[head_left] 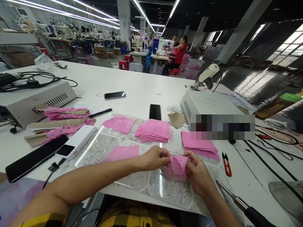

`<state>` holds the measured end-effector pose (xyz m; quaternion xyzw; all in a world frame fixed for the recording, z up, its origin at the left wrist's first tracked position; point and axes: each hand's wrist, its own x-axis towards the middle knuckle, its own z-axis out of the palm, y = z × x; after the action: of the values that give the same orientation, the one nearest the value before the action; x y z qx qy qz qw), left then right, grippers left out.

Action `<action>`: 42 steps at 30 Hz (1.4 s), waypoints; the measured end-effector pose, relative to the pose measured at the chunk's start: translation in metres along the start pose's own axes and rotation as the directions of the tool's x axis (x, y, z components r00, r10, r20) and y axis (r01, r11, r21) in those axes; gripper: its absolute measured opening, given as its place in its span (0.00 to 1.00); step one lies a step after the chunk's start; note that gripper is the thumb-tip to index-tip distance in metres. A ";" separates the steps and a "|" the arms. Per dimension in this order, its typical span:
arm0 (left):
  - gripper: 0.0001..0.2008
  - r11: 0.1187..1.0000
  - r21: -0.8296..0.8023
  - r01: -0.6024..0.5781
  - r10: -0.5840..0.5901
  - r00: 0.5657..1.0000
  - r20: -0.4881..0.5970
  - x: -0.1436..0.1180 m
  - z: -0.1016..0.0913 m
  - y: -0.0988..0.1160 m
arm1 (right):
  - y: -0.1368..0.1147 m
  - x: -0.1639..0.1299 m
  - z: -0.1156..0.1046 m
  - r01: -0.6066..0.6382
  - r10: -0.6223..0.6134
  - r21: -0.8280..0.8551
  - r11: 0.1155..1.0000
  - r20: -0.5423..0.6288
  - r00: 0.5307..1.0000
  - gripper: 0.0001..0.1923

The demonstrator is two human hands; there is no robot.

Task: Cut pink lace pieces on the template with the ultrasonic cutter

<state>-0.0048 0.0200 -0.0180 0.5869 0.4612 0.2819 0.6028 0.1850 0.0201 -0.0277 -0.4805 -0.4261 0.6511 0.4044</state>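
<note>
— Lace, then? First give me the big things around it.

— White worktop [142,85], broad and smooth. On its near edge lies a clear plastic sheet [104,148], glossy, with pale lace patterns showing beneath. To the right stands a white metal box [208,105] with vent slits; a second, greyer one [40,101] sits at the left.

— And the pink goods?

— A scalloped stack of lace pieces [153,130], soft and openwork, in the middle of the sheet. Right of it a flat stack of plain pink cloth [200,145], square-cornered. A single lace piece [119,123] lies to the left, a plain one [121,153] nearer. Bundles tied round brown card [66,113] rest at far left.

— The piece in hand?

— The small pink lace piece [177,165] sits just above the sheet, near the front edge, between both hands. It is crumpled and folded, so I cannot tell its long axis; the folded top edge runs roughly left to right.

— The grip?

— The left hand [153,157] pinches its left edge with the fingertips; the right hand [200,173] closes on the right side, thumb on top.

— Smaller things?

— Orange thread snips [226,164] just right of the cloth stack, a black phone [155,112] beyond the lace stack.
</note>
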 end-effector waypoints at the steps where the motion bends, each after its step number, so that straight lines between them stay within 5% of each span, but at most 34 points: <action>1: 0.13 1.000 -0.009 0.021 -0.021 1.000 0.005 0.000 -0.001 -0.002 | 0.001 0.000 -0.001 -0.018 0.018 0.002 1.000 0.000 1.000 0.28; 7: 0.16 0.992 0.044 0.121 -0.120 0.993 -0.019 -0.009 -0.005 -0.005 | 0.006 -0.001 -0.009 -0.109 0.109 -0.021 0.994 0.033 0.993 0.31; 11: 0.27 0.979 0.194 0.056 -0.030 0.990 -0.136 -0.011 0.000 0.002 | 0.000 -0.001 -0.009 -0.035 0.054 -0.152 0.988 0.124 0.991 0.30; 14: 0.33 0.957 0.288 -0.037 0.065 0.994 -0.086 -0.005 0.003 0.011 | -0.010 -0.002 -0.010 0.079 -0.022 -0.238 0.968 0.234 0.972 0.32; 17: 0.37 0.993 0.107 -0.039 0.035 0.999 0.042 0.004 0.002 0.018 | -0.021 -0.005 -0.013 0.099 -0.005 -0.263 0.960 0.334 0.942 0.36; 19: 0.40 0.987 -0.129 0.096 -0.080 0.989 0.127 0.009 0.003 0.020 | -0.027 -0.007 -0.015 0.108 0.002 -0.269 0.957 0.379 0.926 0.37; 23: 0.24 0.894 -0.344 0.288 -0.239 0.955 0.178 0.013 0.006 0.018 | -0.031 -0.008 -0.019 0.148 -0.015 -0.282 0.948 0.426 0.904 0.38; 25: 0.17 0.885 -0.362 0.291 -0.250 0.955 0.158 0.012 0.004 0.016 | -0.028 -0.008 -0.022 0.118 0.015 -0.295 0.948 0.410 0.912 0.39; 30: 0.18 0.872 -0.391 0.294 -0.291 0.954 0.068 0.000 -0.011 0.012 | -0.016 -0.009 -0.031 -0.059 0.155 -0.267 0.962 0.353 0.923 0.39; 34: 0.17 0.901 -0.348 0.257 -0.270 0.963 0.012 -0.011 -0.015 0.011 | -0.016 -0.013 -0.034 -0.041 0.103 -0.222 0.974 0.278 0.955 0.33; 38: 0.14 0.962 -0.184 0.199 -0.215 0.974 -0.071 -0.019 -0.013 0.000 | -0.014 -0.013 -0.040 0.015 0.070 -0.342 0.940 0.237 0.969 0.33; 42: 0.15 0.989 0.090 0.116 -0.098 0.978 -0.185 -0.030 -0.015 -0.011 | -0.003 -0.011 -0.048 0.080 -0.010 -0.573 0.816 0.123 0.992 0.33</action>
<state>-0.0328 -0.0019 -0.0202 0.5627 0.5582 0.2777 0.5428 0.2346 0.0192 -0.0299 -0.5319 -0.6368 0.5084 0.2303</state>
